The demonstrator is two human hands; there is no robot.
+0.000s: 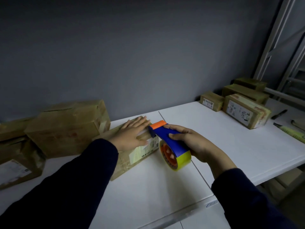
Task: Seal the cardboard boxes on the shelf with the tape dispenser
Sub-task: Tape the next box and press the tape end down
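Observation:
A small flat cardboard box (132,156) with a white label lies on the white shelf (214,146) in the middle. My left hand (132,134) rests flat on its top, fingers straight. My right hand (193,142) grips a blue tape dispenser (166,139) with an orange blade end and a yellow-edged tape roll. The dispenser's orange end touches the box's right top edge, next to my left fingertips.
Larger cardboard boxes (66,128) stand at the left against the grey wall. Several labelled boxes (244,109) sit at the back right. A black marker (279,114) and a pale green tool (290,132) lie at the right edge. A metal rack frame (272,47) rises at the right.

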